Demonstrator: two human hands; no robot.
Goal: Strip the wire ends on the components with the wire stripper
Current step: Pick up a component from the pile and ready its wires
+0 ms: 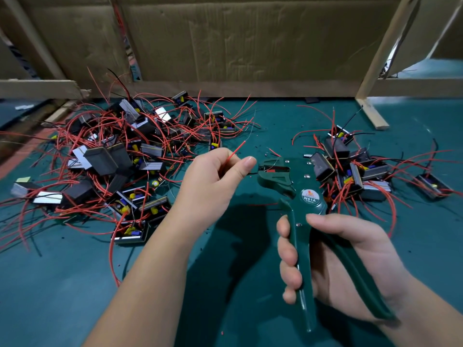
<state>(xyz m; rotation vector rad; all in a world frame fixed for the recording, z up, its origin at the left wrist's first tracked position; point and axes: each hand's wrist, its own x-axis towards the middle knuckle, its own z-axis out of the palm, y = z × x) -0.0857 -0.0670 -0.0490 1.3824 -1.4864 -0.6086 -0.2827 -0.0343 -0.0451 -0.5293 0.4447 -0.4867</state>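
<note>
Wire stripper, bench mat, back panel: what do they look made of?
Wire stripper: likely painted or coated metal, dark green, semi-gloss; the silver rivets and thin flat handle edges suggest stamped sheet. Bench mat: teal, matte, probably rubber or vinyl; cannot tell which. Back panel: brown cardboard, dull, creased and dented.

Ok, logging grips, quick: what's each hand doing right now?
Left hand: pinching a red wire.
Right hand: gripping the wire stripper handles.

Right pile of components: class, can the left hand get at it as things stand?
Probably not directly: the left hand pinches a red wire, and the wire stripper in the right hand lies between it and the pile.
</note>
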